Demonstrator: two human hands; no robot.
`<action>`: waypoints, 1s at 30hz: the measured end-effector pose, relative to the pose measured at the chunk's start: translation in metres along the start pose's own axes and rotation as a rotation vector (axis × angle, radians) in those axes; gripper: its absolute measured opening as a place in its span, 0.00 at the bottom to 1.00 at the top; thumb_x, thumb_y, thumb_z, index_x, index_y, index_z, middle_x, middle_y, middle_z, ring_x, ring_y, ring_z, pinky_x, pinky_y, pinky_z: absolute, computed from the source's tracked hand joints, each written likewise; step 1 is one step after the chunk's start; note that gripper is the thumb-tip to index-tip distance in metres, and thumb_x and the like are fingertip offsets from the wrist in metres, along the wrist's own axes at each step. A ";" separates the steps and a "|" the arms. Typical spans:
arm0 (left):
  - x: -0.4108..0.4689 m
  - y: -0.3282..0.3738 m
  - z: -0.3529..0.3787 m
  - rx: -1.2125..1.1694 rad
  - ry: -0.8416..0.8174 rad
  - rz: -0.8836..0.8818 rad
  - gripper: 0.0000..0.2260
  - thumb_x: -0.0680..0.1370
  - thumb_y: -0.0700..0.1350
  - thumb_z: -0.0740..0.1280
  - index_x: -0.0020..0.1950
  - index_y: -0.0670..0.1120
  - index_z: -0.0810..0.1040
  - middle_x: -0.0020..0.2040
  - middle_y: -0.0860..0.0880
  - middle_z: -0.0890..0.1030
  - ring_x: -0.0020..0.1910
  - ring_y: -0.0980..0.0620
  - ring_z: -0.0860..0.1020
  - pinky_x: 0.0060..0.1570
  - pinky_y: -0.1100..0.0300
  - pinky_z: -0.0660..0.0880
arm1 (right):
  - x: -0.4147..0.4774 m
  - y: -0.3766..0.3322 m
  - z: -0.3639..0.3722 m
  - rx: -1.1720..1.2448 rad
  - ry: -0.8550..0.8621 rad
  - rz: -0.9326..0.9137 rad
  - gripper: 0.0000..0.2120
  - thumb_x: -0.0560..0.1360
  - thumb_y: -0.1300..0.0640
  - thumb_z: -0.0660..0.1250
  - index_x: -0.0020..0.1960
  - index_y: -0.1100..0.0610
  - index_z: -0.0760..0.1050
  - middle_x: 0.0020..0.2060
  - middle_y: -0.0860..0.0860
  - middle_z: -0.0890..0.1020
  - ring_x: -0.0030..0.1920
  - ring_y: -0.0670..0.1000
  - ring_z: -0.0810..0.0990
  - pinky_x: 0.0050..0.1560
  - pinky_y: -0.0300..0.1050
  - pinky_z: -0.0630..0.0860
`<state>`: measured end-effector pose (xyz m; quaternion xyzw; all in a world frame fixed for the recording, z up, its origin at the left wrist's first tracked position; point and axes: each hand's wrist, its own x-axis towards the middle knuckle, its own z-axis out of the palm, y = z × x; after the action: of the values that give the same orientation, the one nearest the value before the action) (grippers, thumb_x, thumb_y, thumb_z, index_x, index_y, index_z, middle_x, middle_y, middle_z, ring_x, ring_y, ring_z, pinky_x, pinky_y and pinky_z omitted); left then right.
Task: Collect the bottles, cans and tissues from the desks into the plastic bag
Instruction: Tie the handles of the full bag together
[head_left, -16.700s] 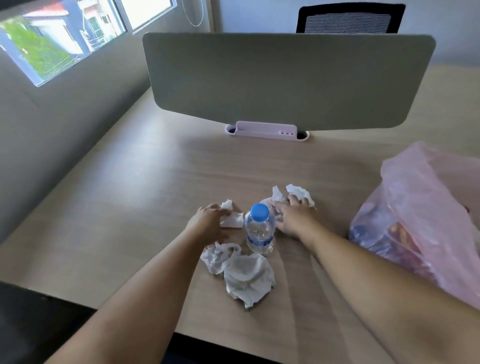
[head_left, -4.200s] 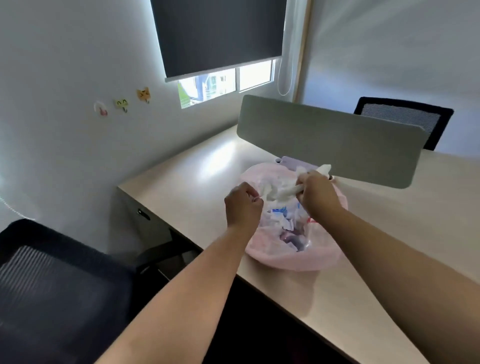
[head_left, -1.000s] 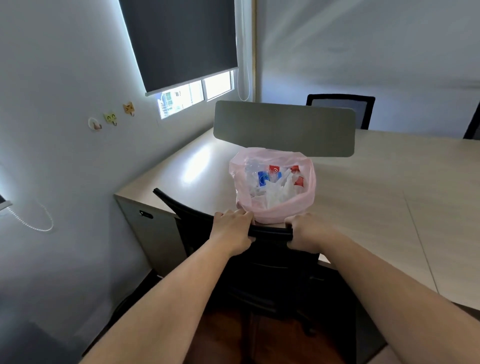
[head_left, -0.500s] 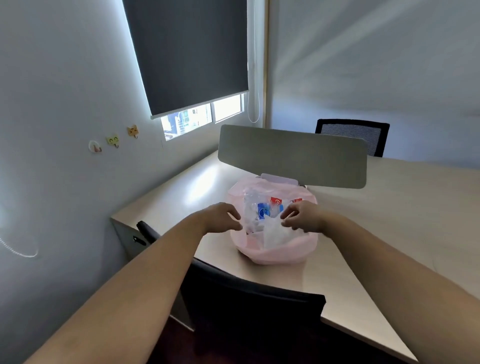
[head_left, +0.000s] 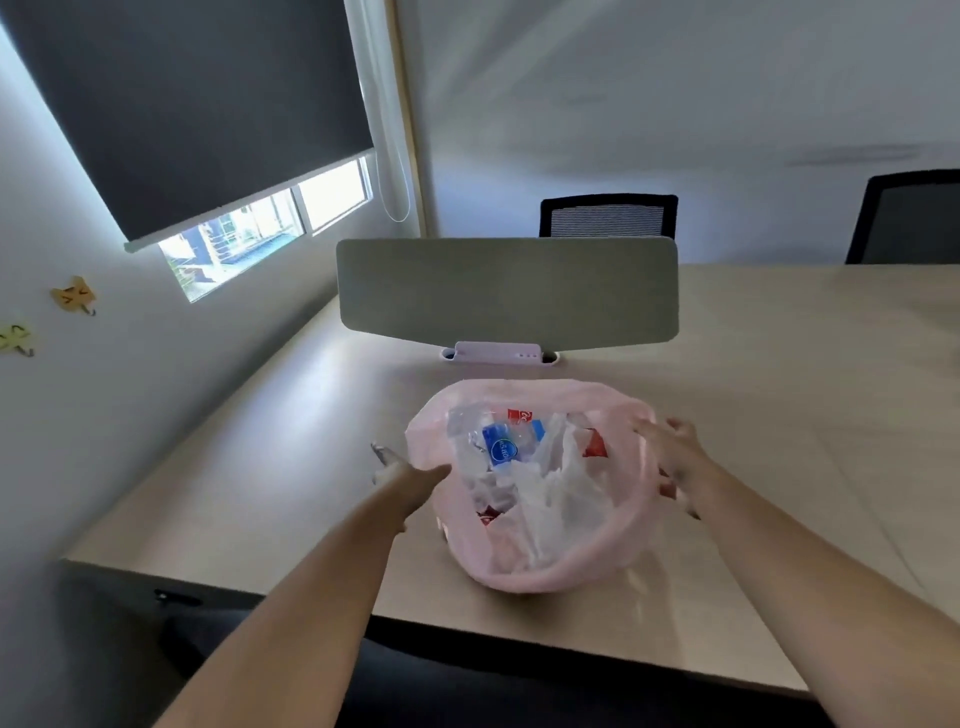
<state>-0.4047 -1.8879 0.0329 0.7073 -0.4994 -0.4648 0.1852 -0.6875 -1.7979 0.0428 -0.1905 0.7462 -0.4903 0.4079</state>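
A translucent pink plastic bag (head_left: 524, 577) stands open on the pale wooden table (head_left: 249, 467), near its front edge. Inside lie a clear plastic bottle with a blue label (head_left: 500, 448), crumpled white tissues (head_left: 556, 493) and red cans (head_left: 519, 415). The left hand (head_left: 402, 475), blurred, reaches the bag's left side with fingers straight. The right hand (head_left: 675, 460) is at the bag's right rim, fingers spread apart, gripping nothing. Behind the bag stands a grey rounded divider panel (head_left: 506, 291).
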 end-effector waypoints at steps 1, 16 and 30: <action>0.011 -0.001 0.003 -0.153 -0.097 -0.062 0.49 0.73 0.53 0.72 0.76 0.53 0.34 0.71 0.44 0.67 0.66 0.40 0.71 0.55 0.42 0.74 | 0.005 0.001 0.008 0.019 0.015 0.043 0.33 0.71 0.43 0.69 0.71 0.50 0.59 0.58 0.53 0.74 0.57 0.60 0.77 0.58 0.57 0.76; 0.006 0.083 -0.069 -0.573 -0.247 0.216 0.06 0.75 0.35 0.64 0.40 0.44 0.74 0.36 0.46 0.74 0.35 0.49 0.73 0.38 0.57 0.72 | -0.025 -0.104 0.007 0.151 -0.147 -0.042 0.07 0.72 0.67 0.59 0.38 0.59 0.73 0.27 0.52 0.73 0.16 0.46 0.69 0.24 0.37 0.75; 0.012 0.077 -0.123 0.083 0.244 0.155 0.09 0.74 0.31 0.64 0.35 0.39 0.69 0.33 0.43 0.71 0.31 0.45 0.73 0.23 0.60 0.72 | -0.014 -0.113 -0.035 0.230 0.391 -0.150 0.09 0.69 0.70 0.67 0.45 0.59 0.81 0.45 0.57 0.80 0.30 0.52 0.74 0.31 0.48 0.80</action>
<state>-0.3413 -1.9572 0.1448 0.7250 -0.5450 -0.3387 0.2502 -0.7202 -1.8188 0.1551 -0.0994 0.7340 -0.6286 0.2372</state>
